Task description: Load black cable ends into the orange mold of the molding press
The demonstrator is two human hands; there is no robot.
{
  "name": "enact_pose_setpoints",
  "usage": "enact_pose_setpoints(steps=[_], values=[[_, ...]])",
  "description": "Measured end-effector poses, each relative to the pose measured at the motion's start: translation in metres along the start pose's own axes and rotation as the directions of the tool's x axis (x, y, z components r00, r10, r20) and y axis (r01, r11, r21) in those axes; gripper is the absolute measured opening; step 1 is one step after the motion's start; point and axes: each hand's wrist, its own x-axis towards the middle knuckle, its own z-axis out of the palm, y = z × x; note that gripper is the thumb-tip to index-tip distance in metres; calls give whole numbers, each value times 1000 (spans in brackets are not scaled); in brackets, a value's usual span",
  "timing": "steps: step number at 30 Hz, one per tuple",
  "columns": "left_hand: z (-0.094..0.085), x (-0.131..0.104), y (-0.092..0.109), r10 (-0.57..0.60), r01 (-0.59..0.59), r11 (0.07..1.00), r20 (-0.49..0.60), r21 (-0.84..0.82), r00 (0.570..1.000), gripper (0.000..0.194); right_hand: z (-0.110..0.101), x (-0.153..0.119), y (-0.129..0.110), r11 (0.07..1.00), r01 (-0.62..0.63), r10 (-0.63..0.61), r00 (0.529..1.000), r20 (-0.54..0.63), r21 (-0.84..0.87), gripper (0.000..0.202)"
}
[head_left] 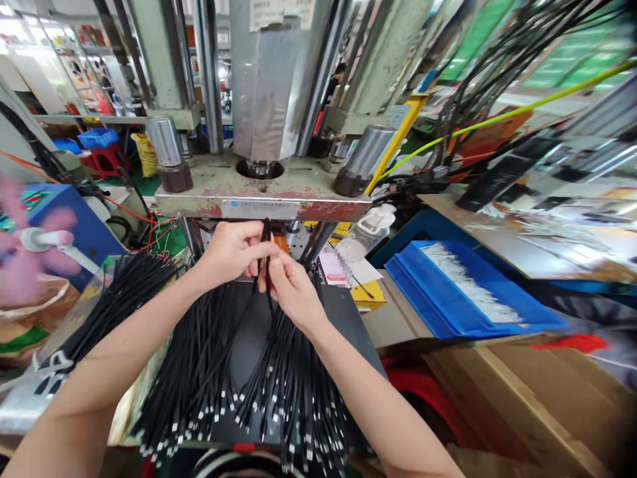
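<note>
In the head view, my left hand (233, 251) and my right hand (294, 284) meet in front of the press. Both are closed, fingertips pinching a black cable (267, 231) that runs up between them and hangs below; whether it is one looped cable or more I cannot tell. Beneath my hands lie two spreads of black cables, a left bundle (199, 358) and a right bundle (298, 378), with small silver-white connector ends toward me. They rest on a dark tabletop (249, 352). The press plate (318, 209) is just above my fingers.
Another cable pile (124, 292) lies at the left, near a blurred pink fan (37, 239). On the right are a blue tray (415, 292) of white strips, a clear plastic bottle (368, 232) and a cardboard box (522, 392). Metal guide posts (212, 79) rise behind the plate.
</note>
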Motion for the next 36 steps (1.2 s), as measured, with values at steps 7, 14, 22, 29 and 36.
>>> enact_pose_setpoints(steps=[7,14,22,29,36], values=[[-34,21,-6,418,-290,866,-268,408,868,34,22,6,51,917,69,-13,990,143,-393,13],[-43,7,-16,632,-428,670,-165,606,757,25,25,97,88,887,-44,11,997,-75,-460,25],[-51,-37,-136,206,-253,681,151,687,967,21,19,140,103,771,-249,272,961,-50,-586,24],[-47,-37,-141,254,-352,567,248,745,935,27,16,130,92,770,-148,239,969,65,-621,11],[-49,-40,-126,19,-317,478,352,819,936,53,14,137,102,691,0,121,986,116,-723,10]])
